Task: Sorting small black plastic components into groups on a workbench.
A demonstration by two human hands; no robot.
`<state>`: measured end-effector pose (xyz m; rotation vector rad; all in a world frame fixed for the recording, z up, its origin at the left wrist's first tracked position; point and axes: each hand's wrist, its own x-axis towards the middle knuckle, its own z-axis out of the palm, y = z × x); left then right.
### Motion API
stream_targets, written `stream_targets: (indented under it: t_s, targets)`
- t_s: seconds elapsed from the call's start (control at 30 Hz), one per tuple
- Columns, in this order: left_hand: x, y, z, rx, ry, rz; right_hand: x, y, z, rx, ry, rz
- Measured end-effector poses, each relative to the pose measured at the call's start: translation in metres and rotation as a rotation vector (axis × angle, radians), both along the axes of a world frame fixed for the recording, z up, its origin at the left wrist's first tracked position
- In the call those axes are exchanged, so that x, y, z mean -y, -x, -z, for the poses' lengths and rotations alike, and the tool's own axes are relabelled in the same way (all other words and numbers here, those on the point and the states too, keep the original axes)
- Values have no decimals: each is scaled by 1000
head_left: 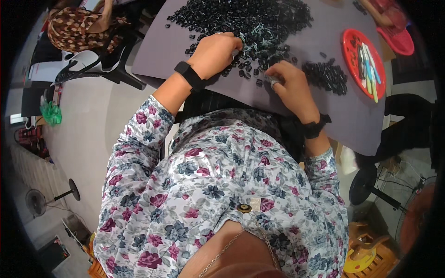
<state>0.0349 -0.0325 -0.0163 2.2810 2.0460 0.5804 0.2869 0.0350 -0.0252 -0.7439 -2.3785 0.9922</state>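
Black little pieces (pixel 238 16) lie in a big heap on the grey table (pixel 320 111), with thin pale bits (pixel 260 38) mixed in at the near side. They look too small for me to read any marks on them. The person's left hand (pixel 215 52) reaches to the heap's near edge, wrist bent, fingers curled down; I can't tell if they pinch anything. The right hand (pixel 288 84) leans in from the other side, thumb and fingers bent close to each other near some loose pieces, but I can't see if they hold one. Beside it sits a smaller black pile (pixel 327 77), then a red tray (pixel 348 50) with long-handled tools (pixel 369 69).
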Motion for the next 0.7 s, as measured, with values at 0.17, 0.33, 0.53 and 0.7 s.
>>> stream_targets:
  t_s: [0.17,0.33,0.53,0.7]
  targets:
    - [0,0,1,3,-10,28,7,-4,7,-19,51,43]
    - [-3,-8,3,-1,60,91,8,-4,8,-30,69,45]
    - [0,-12,-2,-50,138,73,7,-3,12,-64,44,43]
    - [20,2,-5,-12,76,39,11,-2,20,-101,22,53]
